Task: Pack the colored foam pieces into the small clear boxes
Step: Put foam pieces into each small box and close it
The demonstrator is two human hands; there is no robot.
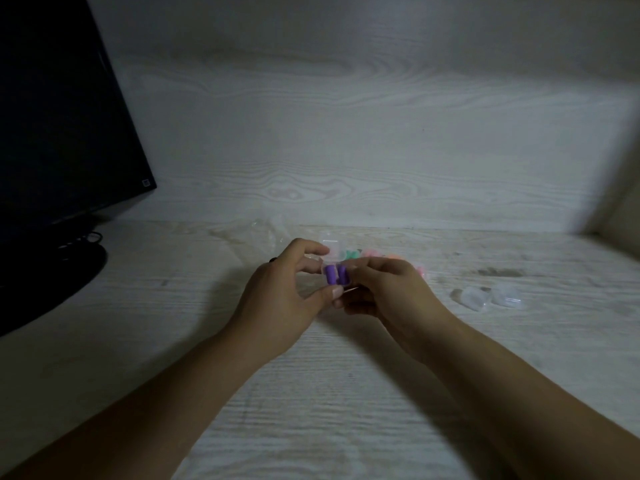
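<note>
Purple foam pieces (335,274), two, inside small clear box (337,277), mid-frame above white wood-grain desk (311,393). Pinched between left hand (282,299) and right hand (391,296), fingers curled on box. Empty clear boxes (490,296) at right.

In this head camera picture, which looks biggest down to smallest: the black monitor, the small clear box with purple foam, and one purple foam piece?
1. Black monitor, largest by far, though nearer.
2. Small clear box, held by both hands.
3. Purple foam piece, inside it.
</note>
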